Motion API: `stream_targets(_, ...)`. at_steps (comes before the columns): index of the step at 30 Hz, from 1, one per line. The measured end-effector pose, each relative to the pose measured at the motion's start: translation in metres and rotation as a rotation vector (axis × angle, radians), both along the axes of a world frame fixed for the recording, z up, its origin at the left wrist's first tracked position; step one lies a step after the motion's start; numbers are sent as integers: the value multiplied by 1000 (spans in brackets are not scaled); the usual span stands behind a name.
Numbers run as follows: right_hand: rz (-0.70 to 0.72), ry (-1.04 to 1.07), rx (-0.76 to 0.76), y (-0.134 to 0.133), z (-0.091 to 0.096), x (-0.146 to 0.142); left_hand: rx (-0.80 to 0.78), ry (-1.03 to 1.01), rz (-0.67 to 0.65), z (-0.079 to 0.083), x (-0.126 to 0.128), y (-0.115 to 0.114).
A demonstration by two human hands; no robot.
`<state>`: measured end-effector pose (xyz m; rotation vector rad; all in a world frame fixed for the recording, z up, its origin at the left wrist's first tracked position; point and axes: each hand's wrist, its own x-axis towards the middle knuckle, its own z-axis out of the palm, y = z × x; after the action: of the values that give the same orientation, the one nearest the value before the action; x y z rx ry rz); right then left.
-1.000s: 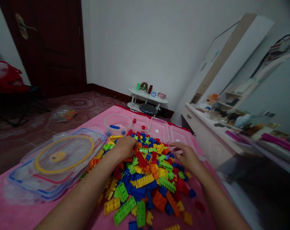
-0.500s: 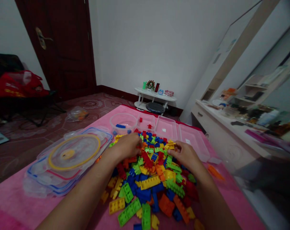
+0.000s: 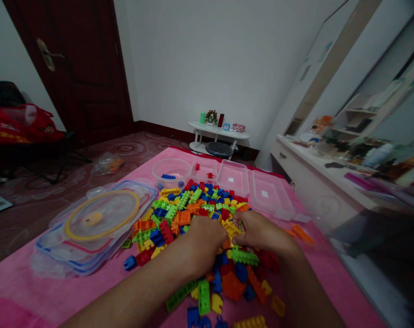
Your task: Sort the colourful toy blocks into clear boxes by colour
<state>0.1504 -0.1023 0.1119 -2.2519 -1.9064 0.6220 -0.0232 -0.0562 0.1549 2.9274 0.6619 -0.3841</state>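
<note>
A heap of toy building bricks [image 3: 184, 217] in red, blue, green, yellow and orange is spread over the pink cloth. My left hand [image 3: 205, 243] reaches into the middle of the heap. Its fingers are curled under and mostly hidden, so whatever they hold cannot be made out. Close beside it, my right hand [image 3: 261, 231] is closed with thumb and fingertips at a yellow building brick [image 3: 230, 228], which lies between the two hands. A green studded brick [image 3: 244, 257] sits just below the right hand.
Beyond the heap are a round clear tub [image 3: 172, 171] with blue bricks, a small box [image 3: 204, 169] with red pieces, and two clear boxes [image 3: 233, 176]. Stacked lids [image 3: 100, 218] lie left. An orange piece [image 3: 302, 233] lies right, near the dresser [image 3: 309, 177].
My left hand has moved right and nearer to me, and my right hand has shifted slightly left and nearer. The hands are now close together, uncovering bricks at the heap's left. The view has shifted slightly.
</note>
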Motion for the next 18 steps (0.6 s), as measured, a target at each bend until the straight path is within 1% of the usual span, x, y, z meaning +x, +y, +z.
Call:
stream_targets(3, 26, -84, 112, 5, -4, -3, -25, -121, -12, -6, -6, 15)
stream_targets(5, 25, -93, 170, 9, -8, -1, -105, -273, 14, -13, -12, 33)
stream_targets(7, -12, -41, 229, 14, -11, 5, -221, -474, 89, -22, -14, 53)
stream_targets(8, -46, 12, 267, 16, -12, 8, -291, -582, 151, -27, -13, 61)
stream_targets(10, -126, 191, 353, 18, -8, 13, -478, -783, 289, -37, -8, 74)
stream_targets(12, -210, 450, 424, 19, -1, 12, -743, -924, 413, -45, 0, 79)
stream_targets(14, -274, 683, 470, 18, 8, 7, -1007, -1007, 510, -49, 7, 76)
stream_targets(15, -303, 760, 490, 18, 11, 2, -1116, -1035, 552, -49, 9, 72)
stream_targets(16, -326, 813, 513, 19, 14, -2, -1209, -1053, 582, -49, 11, 68)
stream_targets(18, -359, 895, 543, 21, 14, -12, -1363, -1052, 601, -47, 13, 61)
